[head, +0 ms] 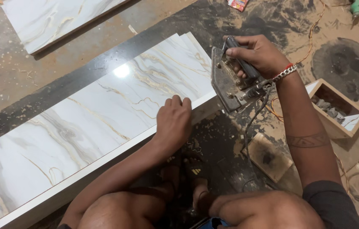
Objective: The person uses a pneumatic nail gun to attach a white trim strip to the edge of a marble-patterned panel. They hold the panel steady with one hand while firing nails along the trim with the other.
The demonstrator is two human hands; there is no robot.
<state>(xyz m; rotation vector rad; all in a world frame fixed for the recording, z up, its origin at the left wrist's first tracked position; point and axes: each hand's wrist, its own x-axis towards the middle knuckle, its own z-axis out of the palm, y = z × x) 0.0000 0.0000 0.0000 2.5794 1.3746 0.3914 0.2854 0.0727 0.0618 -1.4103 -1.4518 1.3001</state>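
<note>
A long marble-patterned laminate board (94,123) lies slantwise across the dusty floor, and the person's left hand (173,120) presses down flat on its near edge, fingers curled against the surface, gripping nothing. Just beyond the board's right end, the right hand (257,54) is wrapped tight around the black handle of a worn metal power tool (230,80), its cord trailing down. An open wooden box (336,109) sits further right, and a second marbled panel (52,19) lies well apart at the top left.
</note>
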